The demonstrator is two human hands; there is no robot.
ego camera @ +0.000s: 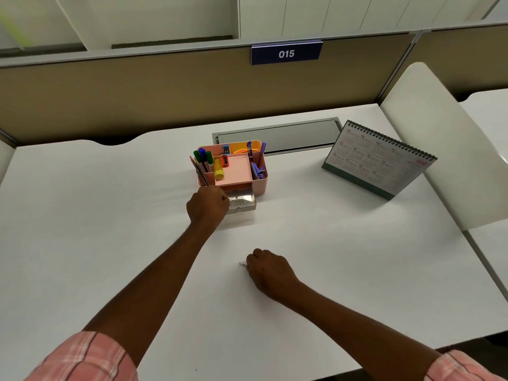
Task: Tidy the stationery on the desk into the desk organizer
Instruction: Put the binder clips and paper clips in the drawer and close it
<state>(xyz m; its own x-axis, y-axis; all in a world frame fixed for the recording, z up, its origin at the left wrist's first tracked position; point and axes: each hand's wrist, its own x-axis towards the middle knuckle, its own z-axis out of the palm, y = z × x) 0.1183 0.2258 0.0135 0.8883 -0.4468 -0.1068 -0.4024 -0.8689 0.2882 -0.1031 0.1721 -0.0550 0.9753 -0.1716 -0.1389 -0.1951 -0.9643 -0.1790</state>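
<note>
My left hand (pixel 208 202) is curled at the open clear drawer (pixel 242 202) of the pink organizer (pixel 258 185); whether it grips anything I cannot tell. My right hand (pixel 268 270), nearer me, pinches one paper clip (pixel 243 264) on the desk (pixel 82 215). Beyond the left hand, three markers (pixel 203 158) and one glue stick (pixel 219 169) stand in the organizer. Drawer contents are unclear. A calendar (pixel 376 160) stands far right.

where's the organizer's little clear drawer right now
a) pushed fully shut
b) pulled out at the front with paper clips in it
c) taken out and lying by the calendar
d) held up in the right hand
b: the clear drawer juts out from the front of the pink organizer, paper clips inside, the left hand at its edge.
</note>
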